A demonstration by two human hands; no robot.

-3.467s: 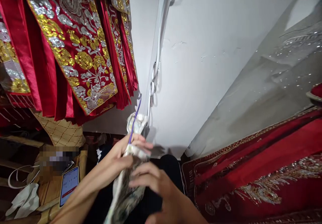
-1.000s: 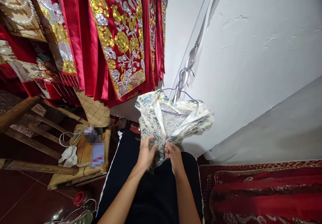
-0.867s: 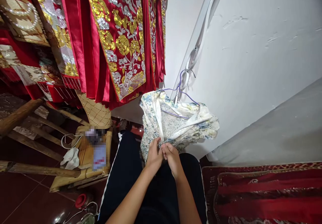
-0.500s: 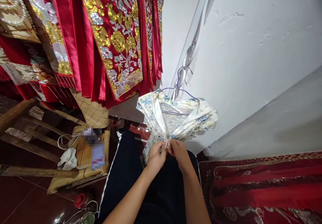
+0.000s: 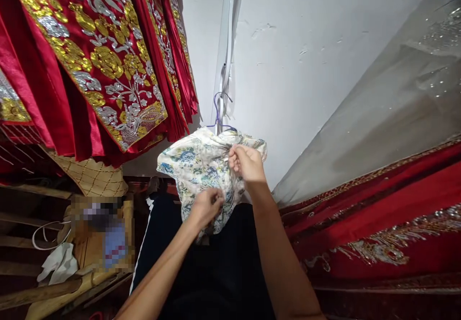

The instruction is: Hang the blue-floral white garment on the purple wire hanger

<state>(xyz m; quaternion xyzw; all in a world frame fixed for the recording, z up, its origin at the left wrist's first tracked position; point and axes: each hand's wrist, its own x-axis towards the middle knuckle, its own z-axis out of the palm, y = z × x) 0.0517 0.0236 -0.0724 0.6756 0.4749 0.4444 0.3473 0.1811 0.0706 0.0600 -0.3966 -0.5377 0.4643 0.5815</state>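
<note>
A white garment with a blue floral print [image 5: 196, 166] hangs on a purple wire hanger [image 5: 218, 113] hooked to a pale strap on the white wall. My left hand [image 5: 206, 206] pinches the cloth low on its front. Higher up, near the collar, my right hand [image 5: 247, 162] is closed on the fabric. Both hands sit in front of my dark trousers [image 5: 201, 272].
Red robes with gold and silver embroidery [image 5: 108, 65] hang at the upper left. More red embroidered cloth [image 5: 378, 224] lies at the right under a clear plastic sheet [image 5: 389, 109]. A wooden chair [image 5: 90, 253] at lower left carries a white cloth and a cable.
My right hand has risen from the garment's lower front to its collar. The garment has closed up and now shows its printed side. The view has swung upward and left.
</note>
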